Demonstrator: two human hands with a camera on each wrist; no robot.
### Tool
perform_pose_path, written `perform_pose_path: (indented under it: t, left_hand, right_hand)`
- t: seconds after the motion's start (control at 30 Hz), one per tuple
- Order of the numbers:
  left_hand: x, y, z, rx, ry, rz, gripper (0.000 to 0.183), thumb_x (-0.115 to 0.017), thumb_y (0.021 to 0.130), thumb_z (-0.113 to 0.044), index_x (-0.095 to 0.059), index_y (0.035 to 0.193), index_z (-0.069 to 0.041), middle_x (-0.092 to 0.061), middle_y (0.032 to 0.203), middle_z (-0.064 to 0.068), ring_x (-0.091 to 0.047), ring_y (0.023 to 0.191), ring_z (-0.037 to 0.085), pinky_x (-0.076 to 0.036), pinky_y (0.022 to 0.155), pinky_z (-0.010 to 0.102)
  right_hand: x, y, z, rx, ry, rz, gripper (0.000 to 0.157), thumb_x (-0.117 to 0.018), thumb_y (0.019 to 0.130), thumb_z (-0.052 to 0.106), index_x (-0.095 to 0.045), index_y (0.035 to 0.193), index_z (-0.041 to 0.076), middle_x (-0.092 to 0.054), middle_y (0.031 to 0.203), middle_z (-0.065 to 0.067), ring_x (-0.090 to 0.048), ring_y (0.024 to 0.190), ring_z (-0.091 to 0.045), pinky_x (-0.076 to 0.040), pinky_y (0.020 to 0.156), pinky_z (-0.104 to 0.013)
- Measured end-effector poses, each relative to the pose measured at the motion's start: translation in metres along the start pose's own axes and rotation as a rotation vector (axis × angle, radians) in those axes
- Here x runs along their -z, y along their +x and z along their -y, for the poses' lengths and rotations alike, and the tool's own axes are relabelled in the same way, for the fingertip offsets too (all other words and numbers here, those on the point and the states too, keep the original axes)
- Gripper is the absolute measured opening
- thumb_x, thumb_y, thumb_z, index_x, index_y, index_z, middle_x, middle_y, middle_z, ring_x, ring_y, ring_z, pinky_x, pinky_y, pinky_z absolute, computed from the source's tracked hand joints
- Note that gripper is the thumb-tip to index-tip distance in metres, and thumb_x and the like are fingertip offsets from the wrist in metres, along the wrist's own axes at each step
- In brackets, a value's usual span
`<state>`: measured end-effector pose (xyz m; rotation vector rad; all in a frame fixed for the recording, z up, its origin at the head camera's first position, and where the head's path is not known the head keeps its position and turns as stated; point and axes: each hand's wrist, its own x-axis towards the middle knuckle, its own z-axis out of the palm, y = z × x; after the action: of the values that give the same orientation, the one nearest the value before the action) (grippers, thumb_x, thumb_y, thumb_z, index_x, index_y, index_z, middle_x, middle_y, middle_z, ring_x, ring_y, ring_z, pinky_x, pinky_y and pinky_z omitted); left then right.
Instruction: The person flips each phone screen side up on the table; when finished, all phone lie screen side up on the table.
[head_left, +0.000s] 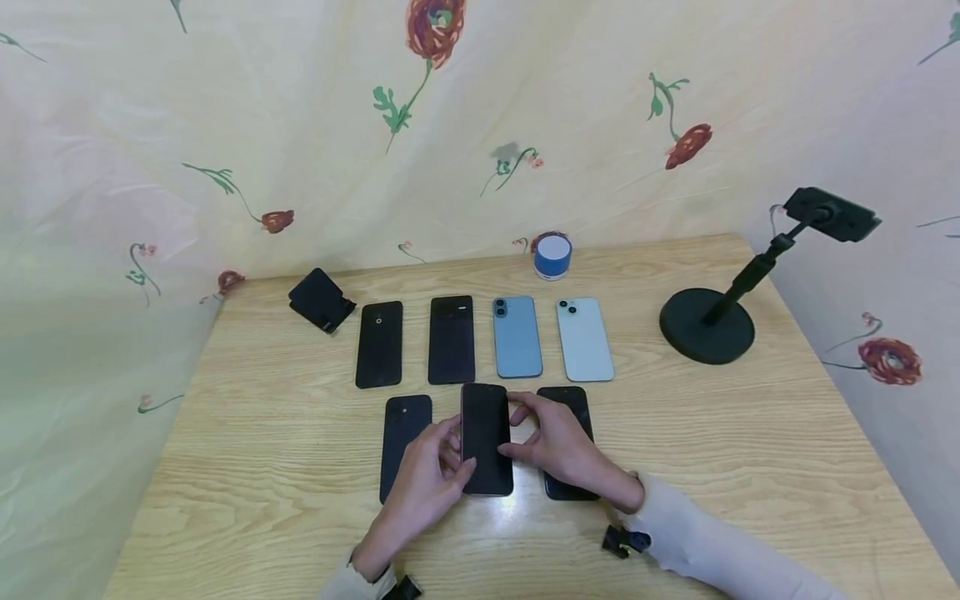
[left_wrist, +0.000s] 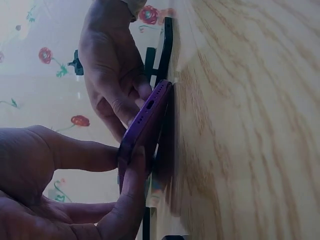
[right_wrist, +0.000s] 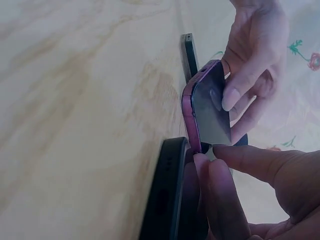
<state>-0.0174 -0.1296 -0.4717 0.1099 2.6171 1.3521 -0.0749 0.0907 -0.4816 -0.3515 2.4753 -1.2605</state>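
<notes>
Glassy phone (head_left: pixel 486 440), wood-grained tabletop (head_left: pixel 262 467)
The phone I hold has a smooth, glossy screen (right_wrist: pixel 212 117) and satin, metal-looking edge (left_wrist: pixel 142 116); my sleeve (head_left: pixel 697 529) is cloth, the stand (head_left: pixel 707 329) matt, the backdrop (head_left: pixel 300 100) creased and fabric-like.

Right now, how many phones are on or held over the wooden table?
7. Back row, left to right: flat black phone, second black phone, shiny blue phone, pale blue phone. Front row, ends partly hidden: dark blue phone, held purple-edged black phone, glossy black phone.

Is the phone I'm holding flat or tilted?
Tilted: in the left wrist view, the phone slopes, its edge by your left hand higher off the table than the opposite edge.
</notes>
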Motion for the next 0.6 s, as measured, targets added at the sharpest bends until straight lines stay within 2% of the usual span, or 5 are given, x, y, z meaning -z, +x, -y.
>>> perform_pose_path:
  t: [0.23, 0.6]
  left_hand:
    - [-0.0009, 0.0002, 0.0006, 0.041, 0.029, 0.022, 0.063, -0.078, 0.09, -0.008, -0.054, 0.146, 0.004, -0.062, 0.104, 0.008, -0.065, 0.08, 0.008, -0.052, 0.07, 0.02]
    - [-0.003, 0.0032, 0.0027, 0.022, 0.049, 0.024, 0.062, -0.08, 0.088, -0.005, -0.055, 0.144, 0.005, -0.063, 0.102, 0.009, -0.062, 0.079, 0.008, -0.052, 0.069, 0.02]
  right_hand:
    - [-0.0011, -0.0001, 0.0011, -0.004, -0.031, -0.009, 0.078, -0.091, 0.078, 0.013, -0.054, 0.147, 0.003, -0.071, 0.107, -0.005, -0.056, 0.061, -0.007, -0.044, 0.059, -0.021]
    - [-0.0029, -0.0005, 0.0019, -0.001, -0.059, -0.034, 0.078, -0.092, 0.077, 0.012, -0.056, 0.145, 0.003, -0.071, 0.1, -0.001, -0.055, 0.063, -0.004, -0.045, 0.061, -0.02]
